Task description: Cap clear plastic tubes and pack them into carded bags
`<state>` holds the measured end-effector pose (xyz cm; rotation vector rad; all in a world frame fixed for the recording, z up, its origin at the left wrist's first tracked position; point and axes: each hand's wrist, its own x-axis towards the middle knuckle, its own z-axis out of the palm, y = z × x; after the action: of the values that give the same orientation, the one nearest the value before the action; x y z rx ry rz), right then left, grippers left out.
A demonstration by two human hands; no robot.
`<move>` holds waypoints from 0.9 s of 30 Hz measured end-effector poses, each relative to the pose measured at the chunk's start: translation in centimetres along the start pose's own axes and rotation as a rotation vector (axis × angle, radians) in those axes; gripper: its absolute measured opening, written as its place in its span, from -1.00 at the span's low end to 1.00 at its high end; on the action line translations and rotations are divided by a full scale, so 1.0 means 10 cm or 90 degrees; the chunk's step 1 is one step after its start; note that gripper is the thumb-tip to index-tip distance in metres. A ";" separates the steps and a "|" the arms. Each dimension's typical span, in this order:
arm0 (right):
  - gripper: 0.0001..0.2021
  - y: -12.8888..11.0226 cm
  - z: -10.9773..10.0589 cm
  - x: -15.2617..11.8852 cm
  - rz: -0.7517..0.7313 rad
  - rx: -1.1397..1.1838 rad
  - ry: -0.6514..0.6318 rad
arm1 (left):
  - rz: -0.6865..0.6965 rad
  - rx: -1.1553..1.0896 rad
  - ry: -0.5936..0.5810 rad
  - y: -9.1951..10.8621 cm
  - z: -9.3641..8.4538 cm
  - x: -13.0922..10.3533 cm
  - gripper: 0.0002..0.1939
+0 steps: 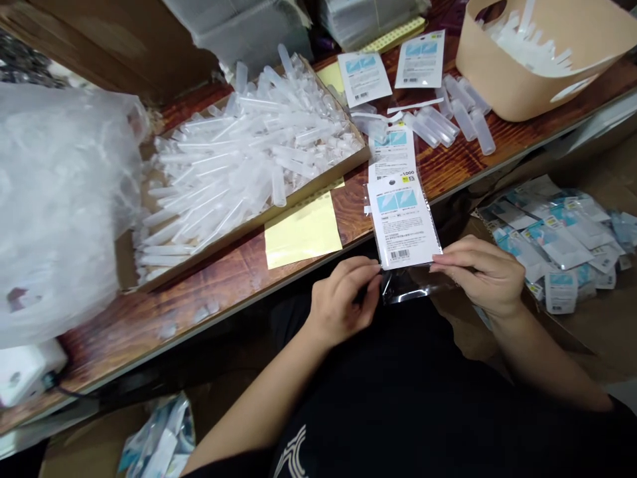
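A clear plastic packet with a white printed card (404,226) in it hangs upright in front of the table edge. My left hand (346,295) pinches its lower left edge. My right hand (480,272) pinches the lower right edge between thumb and fingers. Below the card the clear end of the packet shows, with nothing to be seen in it. Just behind it, another printed card (392,149) lies on the table, partly covered. Two more cards, a left one (365,78) and a right one (421,60), lie farther back, near several translucent tubes (468,113).
A shallow cardboard tray (249,232) heaped with clear plastic pieces stands left of centre, beside yellow paper (303,232). A beige bin (527,86) is at the back right, a big plastic bag (60,212) at the left. Filled packets (562,232) lie in a box at the lower right.
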<state>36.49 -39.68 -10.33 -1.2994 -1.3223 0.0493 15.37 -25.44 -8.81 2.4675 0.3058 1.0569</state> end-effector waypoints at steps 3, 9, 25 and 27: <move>-0.55 -0.01 0.03 -0.01 0.028 0.008 0.011 | 0.133 0.096 0.030 -0.09 0.04 -0.01 -0.68; -0.68 -0.01 0.05 -0.01 0.124 0.074 0.013 | 0.199 0.081 -0.012 -0.15 -0.02 0.04 -0.68; -0.86 0.03 0.10 -0.01 0.245 0.104 0.013 | 0.062 -0.039 -0.034 -0.28 -0.02 -0.09 -0.48; -0.88 0.04 0.08 0.00 0.232 0.094 0.010 | 0.092 -0.028 -0.007 -0.26 -0.02 -0.07 -0.45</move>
<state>36.18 -39.02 -10.78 -1.3955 -1.0347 0.3823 14.69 -23.32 -10.40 2.4863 0.1000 1.0954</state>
